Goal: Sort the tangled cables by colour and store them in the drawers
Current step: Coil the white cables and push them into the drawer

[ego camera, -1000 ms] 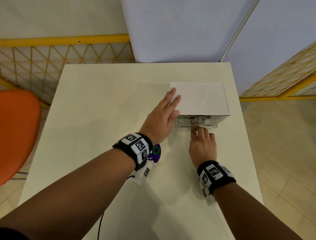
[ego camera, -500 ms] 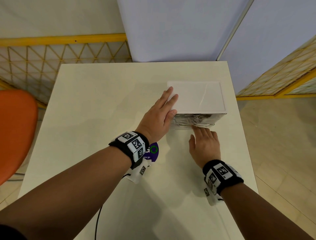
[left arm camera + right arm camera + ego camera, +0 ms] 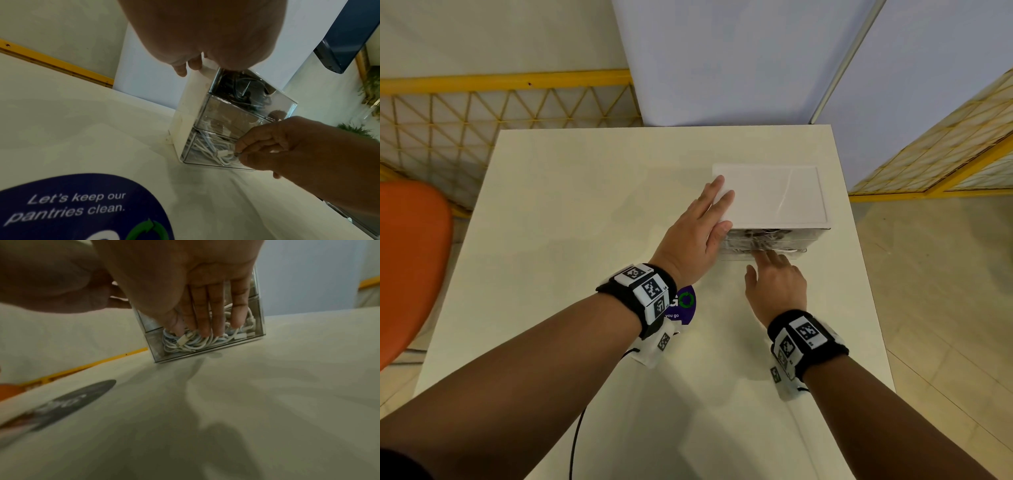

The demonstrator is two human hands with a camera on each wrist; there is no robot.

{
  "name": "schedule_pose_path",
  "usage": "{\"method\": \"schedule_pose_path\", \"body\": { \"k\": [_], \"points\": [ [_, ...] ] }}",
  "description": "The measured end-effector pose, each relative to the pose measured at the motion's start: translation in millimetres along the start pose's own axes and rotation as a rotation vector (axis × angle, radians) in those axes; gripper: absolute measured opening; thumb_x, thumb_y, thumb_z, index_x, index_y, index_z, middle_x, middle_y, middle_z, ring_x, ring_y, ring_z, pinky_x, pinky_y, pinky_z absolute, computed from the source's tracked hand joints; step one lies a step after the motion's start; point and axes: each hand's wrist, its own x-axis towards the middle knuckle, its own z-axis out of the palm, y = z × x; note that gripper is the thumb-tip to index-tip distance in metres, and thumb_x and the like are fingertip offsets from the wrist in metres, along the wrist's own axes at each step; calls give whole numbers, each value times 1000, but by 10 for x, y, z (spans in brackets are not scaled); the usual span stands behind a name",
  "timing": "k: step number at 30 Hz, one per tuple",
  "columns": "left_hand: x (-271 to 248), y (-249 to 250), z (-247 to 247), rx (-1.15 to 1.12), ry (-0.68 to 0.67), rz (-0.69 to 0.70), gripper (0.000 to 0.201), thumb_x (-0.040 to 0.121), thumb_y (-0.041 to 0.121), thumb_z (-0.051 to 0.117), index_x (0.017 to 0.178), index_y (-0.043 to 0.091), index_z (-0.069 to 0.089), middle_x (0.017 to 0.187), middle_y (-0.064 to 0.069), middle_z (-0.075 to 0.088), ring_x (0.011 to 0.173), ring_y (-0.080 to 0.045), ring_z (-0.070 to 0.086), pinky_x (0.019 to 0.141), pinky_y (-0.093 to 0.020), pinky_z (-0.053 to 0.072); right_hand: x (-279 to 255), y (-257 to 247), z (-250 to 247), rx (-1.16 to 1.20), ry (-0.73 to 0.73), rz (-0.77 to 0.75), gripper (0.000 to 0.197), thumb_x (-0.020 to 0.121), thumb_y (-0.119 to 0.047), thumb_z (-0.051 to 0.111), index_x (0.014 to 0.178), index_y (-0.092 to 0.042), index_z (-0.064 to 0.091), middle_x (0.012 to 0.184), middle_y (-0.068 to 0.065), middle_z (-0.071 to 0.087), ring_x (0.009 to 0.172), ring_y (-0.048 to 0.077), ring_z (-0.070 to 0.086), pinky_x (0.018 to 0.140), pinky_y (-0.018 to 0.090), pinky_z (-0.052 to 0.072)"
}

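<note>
A small drawer unit (image 3: pixel 770 195) with a white top and clear drawers stands on the right of the white table (image 3: pixel 585 205). Its top drawer holds black cables (image 3: pixel 236 87); the bottom drawer (image 3: pixel 158 350) holds white cables (image 3: pixel 211 149) (image 3: pixel 191 344). My left hand (image 3: pixel 709 219) lies flat on the unit's near left top corner, fingers straight, thumb against the front edge. My right hand (image 3: pixel 770 263) (image 3: pixel 205 318) presses straight fingers against the clear front of the bottom drawer, which sticks out slightly. Neither hand holds a cable.
A round purple sticker (image 3: pixel 683 305) (image 3: pixel 82 207) is on the table under my left wrist. An orange chair (image 3: pixel 410 257) stands at the left, a yellow lattice railing (image 3: pixel 500 113) behind, and pale partition panels (image 3: pixel 722 61) beyond the far edge.
Both hands stay at the drawer unit. My right wrist has drawn slightly back toward me while its fingertips remain on the bottom drawer front.
</note>
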Motion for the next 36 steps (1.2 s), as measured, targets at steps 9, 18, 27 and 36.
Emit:
{"method": "schedule_pose_path", "body": {
  "k": [9,18,27,36],
  "points": [
    [5,3,9,-4,-2,-4,55,107,38,31,152,7,39,166,-8,22,152,-19,24,118,-47,34,-172,-19,-15,-226,-6,8,56,73,-16,71,128,-11,61,129,28,52,122,44,49,91,51,47],
    [4,-10,21,-8,-4,-4,52,107,32,33,152,6,38,166,-9,22,153,-20,22,116,-51,35,-101,-15,-62,-244,-104,11,60,69,-18,75,127,-12,60,122,23,55,114,40,53,90,50,46],
    [7,-18,23,-12,-6,1,52,107,32,34,152,6,39,166,-9,22,153,-20,22,116,-53,34,-90,-68,-88,-342,-123,1,49,75,-23,70,121,-8,65,115,19,58,103,37,54,81,47,45],
    [5,-14,17,-8,-7,0,52,107,32,34,152,6,38,166,-9,22,153,-21,21,116,-52,35,-288,-23,54,-45,-66,-170,46,73,-9,70,117,1,63,122,22,58,100,36,63,86,44,53]
  ]
}}
